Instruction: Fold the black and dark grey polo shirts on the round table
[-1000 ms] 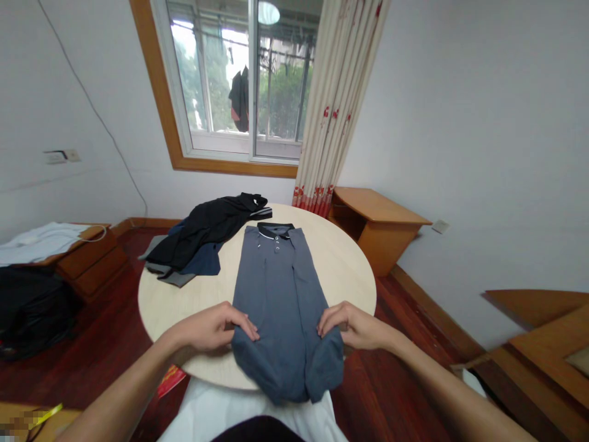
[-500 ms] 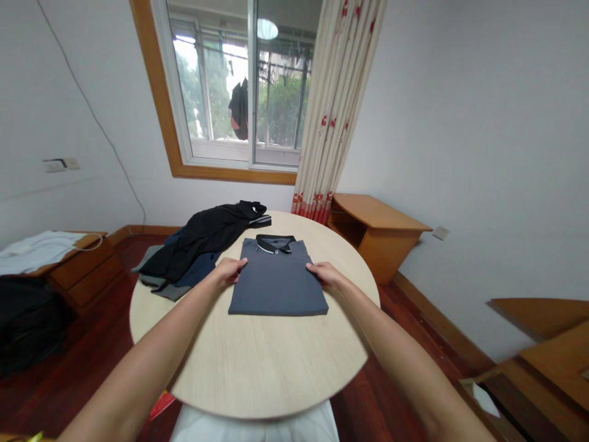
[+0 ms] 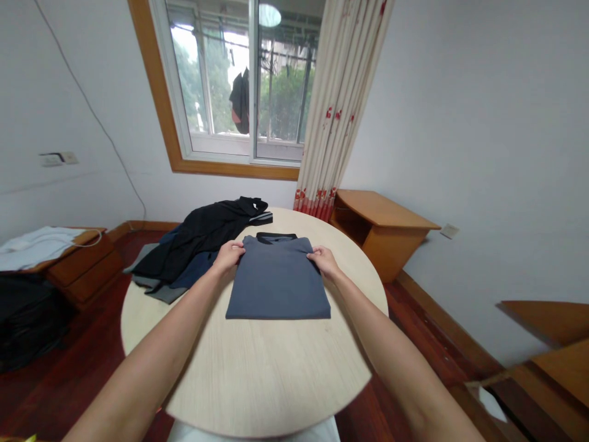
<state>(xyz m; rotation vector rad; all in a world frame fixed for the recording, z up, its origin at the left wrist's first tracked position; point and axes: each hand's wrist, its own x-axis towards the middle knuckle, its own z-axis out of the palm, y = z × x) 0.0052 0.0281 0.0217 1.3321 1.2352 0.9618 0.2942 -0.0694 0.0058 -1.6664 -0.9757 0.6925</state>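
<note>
A dark grey polo shirt (image 3: 278, 282), folded into a neat rectangle, lies on the round pale wooden table (image 3: 267, 380). Its black collar (image 3: 276, 236) shows at the far edge, partly covered by a raised fold of grey cloth. My left hand (image 3: 229, 256) pinches the shirt's upper left side between thumb and fingers. On the opposite side, my right hand (image 3: 324, 260) grips the upper right edge the same way. Close beyond my left hand lies a loose pile of black, navy and grey clothes (image 3: 193, 239).
A wooden desk (image 3: 386, 224) stands past the table at the right, below the curtain (image 3: 343, 116). At the left, a wooden cabinet (image 3: 94, 264) carries white cloth (image 3: 37, 245), with a black bag (image 3: 30, 319) in front of it. A window is ahead.
Both hands have moved up along the shirt's sides towards the collar. The grey cloth near the collar is lifted and now hides the collar's front and button. The view has shifted slightly.
</note>
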